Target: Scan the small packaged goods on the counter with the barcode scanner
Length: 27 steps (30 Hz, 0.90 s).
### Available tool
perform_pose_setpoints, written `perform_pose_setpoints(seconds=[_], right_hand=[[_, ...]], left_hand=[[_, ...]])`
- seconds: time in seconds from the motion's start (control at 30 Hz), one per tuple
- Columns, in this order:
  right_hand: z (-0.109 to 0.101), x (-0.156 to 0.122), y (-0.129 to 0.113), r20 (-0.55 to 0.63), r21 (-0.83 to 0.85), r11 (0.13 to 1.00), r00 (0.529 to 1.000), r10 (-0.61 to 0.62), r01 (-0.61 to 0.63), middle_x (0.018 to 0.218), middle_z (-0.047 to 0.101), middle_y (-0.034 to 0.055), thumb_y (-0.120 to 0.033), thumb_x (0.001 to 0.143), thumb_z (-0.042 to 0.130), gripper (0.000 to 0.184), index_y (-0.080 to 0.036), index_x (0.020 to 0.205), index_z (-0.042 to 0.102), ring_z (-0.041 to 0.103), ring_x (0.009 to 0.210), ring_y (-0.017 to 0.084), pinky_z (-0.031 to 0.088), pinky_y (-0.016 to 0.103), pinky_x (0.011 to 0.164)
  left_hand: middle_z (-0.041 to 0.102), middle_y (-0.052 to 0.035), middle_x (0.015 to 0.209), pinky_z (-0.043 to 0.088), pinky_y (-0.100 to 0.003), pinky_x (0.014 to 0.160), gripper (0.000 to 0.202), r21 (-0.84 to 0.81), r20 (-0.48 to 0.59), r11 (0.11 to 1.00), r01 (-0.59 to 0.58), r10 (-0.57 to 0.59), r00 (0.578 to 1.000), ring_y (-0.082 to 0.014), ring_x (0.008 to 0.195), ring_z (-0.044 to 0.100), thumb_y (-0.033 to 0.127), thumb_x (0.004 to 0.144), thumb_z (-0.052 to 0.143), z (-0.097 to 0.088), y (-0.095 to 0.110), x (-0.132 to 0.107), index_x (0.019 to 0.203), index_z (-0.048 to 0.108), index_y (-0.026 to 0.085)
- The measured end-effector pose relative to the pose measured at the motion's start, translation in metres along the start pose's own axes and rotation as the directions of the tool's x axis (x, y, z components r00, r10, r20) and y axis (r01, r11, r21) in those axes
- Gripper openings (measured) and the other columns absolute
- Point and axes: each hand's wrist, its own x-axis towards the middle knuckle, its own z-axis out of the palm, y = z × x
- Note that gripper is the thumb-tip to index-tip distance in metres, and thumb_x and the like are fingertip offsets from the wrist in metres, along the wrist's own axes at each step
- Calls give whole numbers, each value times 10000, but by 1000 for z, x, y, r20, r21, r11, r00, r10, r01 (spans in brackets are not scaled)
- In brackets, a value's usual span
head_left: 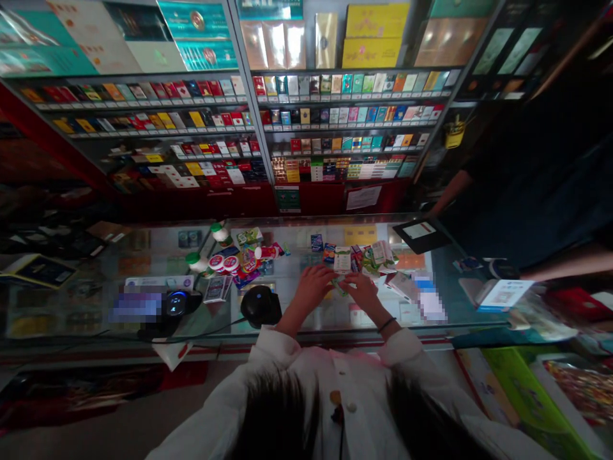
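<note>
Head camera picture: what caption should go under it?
The left hand and right hand meet over a small packet on a glass counter, shelves of colourful packs behind.

No writing is showing clearly enough to read. Print is appearing only as coloured blur on the rows of small red, yellow and green packs [335, 115] on the wall shelves, the white paper sheet [363, 198] on the red cabinet front, the white upright card [502, 294] on the glass counter [287, 313], and the small greenish packet [341, 285] between the left hand [313, 284] and right hand [364, 289].
</note>
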Motion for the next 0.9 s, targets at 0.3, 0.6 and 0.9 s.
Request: perform_pose_setpoints(seconds=[0.3,0.6,0.9], right_hand=[[-35,9,26,-236,-212,977,971,-51,-1,1387,640,71,-559,922,534,443,-298,1219,736,512,1306,300,357,503,1097],[-61,3,36,-330,-387,922,938,-107,-31,1460,589,92,-509,971,433,471,-281,1295,687,449,1378,312,296,509,1112],[-53,9,44,-238,-553,833,951,-199,36,1533,530,99,-409,994,394,497,-277,1419,616,397,1425,304,247,499,1125]], left_hand=[[699,-77,1259,430,-433,1031,279,-40,-98,988,152,-155,983,-264,1215,577,409,959,662,41,6,44,1202,699,279],[588,-120,1447,339,-567,1165,257,-41,-197,942,334,-335,921,-349,1409,433,352,916,706,83,13,89,1163,728,282],[533,-124,1533,266,-617,1227,432,-53,-214,942,331,-334,918,-368,1449,420,396,911,706,82,16,93,1332,664,309]])
